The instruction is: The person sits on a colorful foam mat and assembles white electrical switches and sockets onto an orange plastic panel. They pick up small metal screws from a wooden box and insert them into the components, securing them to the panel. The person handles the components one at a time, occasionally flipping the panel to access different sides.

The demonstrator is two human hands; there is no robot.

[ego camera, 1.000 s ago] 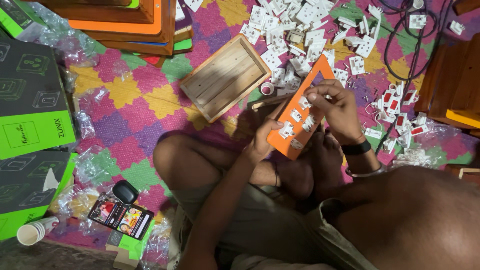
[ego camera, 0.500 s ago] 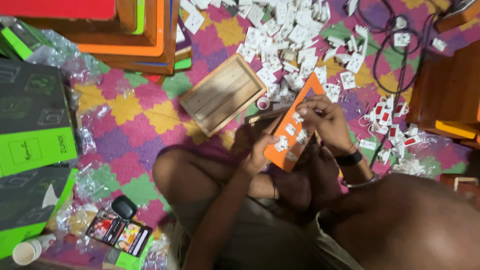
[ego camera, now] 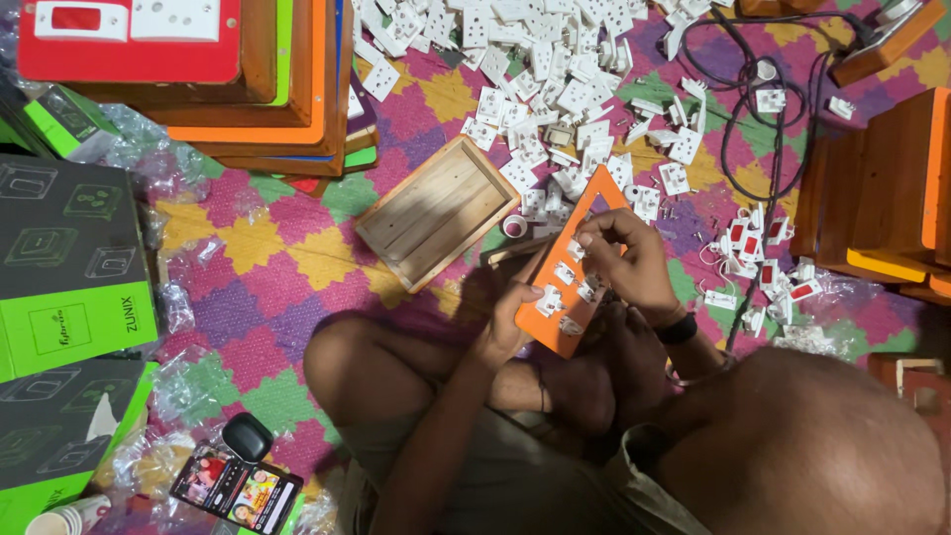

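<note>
Two hands, left hand (ego camera: 507,332) and right hand (ego camera: 624,260), grip one orange panel (ego camera: 575,267).

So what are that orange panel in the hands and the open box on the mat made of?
The orange panel looks like smooth plastic: even colour, clean cut-outs. The open box looks like bare wood, with visible plank lines and grain; I cannot tell whether it is varnished.

Wooden tray (ego camera: 436,209) left of plate (ego camera: 570,267), switches (ego camera: 555,69) behind

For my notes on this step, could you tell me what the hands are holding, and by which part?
Both hold the orange panel: the left hand grips its lower left edge, the right hand its upper right side, fingers on its white sockets.
</note>
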